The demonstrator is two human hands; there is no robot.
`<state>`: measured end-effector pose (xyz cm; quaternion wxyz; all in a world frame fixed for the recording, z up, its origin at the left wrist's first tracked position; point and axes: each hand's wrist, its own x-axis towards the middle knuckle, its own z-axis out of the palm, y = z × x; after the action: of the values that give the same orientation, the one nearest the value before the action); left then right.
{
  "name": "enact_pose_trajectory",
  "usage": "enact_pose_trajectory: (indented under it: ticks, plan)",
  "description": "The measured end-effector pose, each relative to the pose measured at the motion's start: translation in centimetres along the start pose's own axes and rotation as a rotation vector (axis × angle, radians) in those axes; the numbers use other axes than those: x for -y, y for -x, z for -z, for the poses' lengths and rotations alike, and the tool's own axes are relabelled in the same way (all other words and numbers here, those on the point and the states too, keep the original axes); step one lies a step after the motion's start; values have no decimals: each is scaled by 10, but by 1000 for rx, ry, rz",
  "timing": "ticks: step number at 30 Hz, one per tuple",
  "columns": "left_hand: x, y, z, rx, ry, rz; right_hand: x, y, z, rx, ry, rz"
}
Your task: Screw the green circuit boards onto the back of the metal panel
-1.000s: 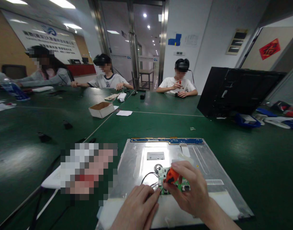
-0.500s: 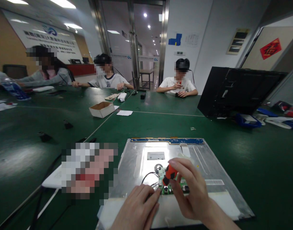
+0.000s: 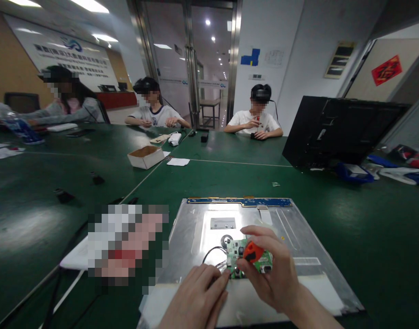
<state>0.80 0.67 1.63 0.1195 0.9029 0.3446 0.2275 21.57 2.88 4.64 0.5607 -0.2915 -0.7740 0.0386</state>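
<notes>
A metal-backed display panel (image 3: 196,224) lies flat on the green table, with a green circuit board (image 3: 234,248) on it. Fingers of my right hand (image 3: 278,269) are closed around the orange-and-black handle of a screwdriver (image 3: 253,251) over the board; its tip is hidden from me. My left hand (image 3: 199,292) rests low on the panel, its bent fingers together and fingertips against the board's lower left corner. Thin black wires (image 3: 211,251) curve out from the board's left side. A blue circuit strip (image 3: 237,202) runs along the panel's far edge.
Left of the panel lies a white object (image 3: 75,253), partly blurred out, with cables near it. Farther off stand an open cardboard box (image 3: 146,157) and, at right, a large black screen (image 3: 336,132). Several people sit across the table (image 3: 223,178).
The screwdriver handle in my right hand has tilted and moved slightly right and down, uncovering more of the board. My left hand has stayed put. A person across the table has drawn a hand in.
</notes>
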Motion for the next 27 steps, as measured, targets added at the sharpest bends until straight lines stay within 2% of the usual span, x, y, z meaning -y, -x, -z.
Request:
enact_pose_trajectory:
  ticks: [7,12,15,23,27]
  plan:
    - [0,1,1,36,0,11,7,-11,6,72,46,38]
    - [2,0,0,23,2,8,2,-1,-1,-59,-40,6]
    - [2,1,0,20,3,5,0,5,-4,-90,-75,-33]
    - [0,0,1,12,9,15,6,-13,5,11,0,88]
    - [-1,0,1,2,8,9,8,-12,7,16,10,95]
